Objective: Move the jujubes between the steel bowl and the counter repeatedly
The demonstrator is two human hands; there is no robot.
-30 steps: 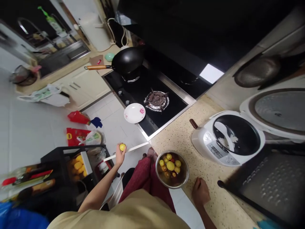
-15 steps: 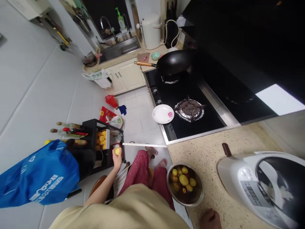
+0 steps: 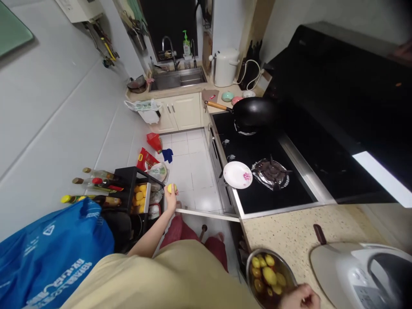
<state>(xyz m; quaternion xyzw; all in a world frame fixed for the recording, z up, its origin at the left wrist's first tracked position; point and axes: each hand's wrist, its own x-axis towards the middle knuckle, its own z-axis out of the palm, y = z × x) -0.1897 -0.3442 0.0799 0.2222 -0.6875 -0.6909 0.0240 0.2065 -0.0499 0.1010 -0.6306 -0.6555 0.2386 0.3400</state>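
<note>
My left hand (image 3: pixel 171 199) is stretched out low over the floor beside the black cart, its fingers wrapped round a small yellow potato (image 3: pixel 172 188). At the lower right edge, my right hand (image 3: pixel 299 297) is curled closed by the rim of a steel bowl (image 3: pixel 291 267). What its fingers hold, if anything, is hidden. Several yellow and brownish potatoes (image 3: pixel 269 275) lie in the bowl, which stands at the edge of the speckled counter (image 3: pixel 277 229).
A white plate (image 3: pixel 237 175) overhangs the front of the hob (image 3: pixel 283 193), beside a burner. Behind it sits a black wok (image 3: pixel 254 112). A rice cooker (image 3: pixel 357 266) stands right of the bowl. The black cart (image 3: pixel 128 171) and a blue bag (image 3: pixel 61 257) are at left.
The view has shifted, so the counter appears lower and further right. My left hand has moved away from the cart with the potato. My right hand has come up close to the bowl's rim.
</note>
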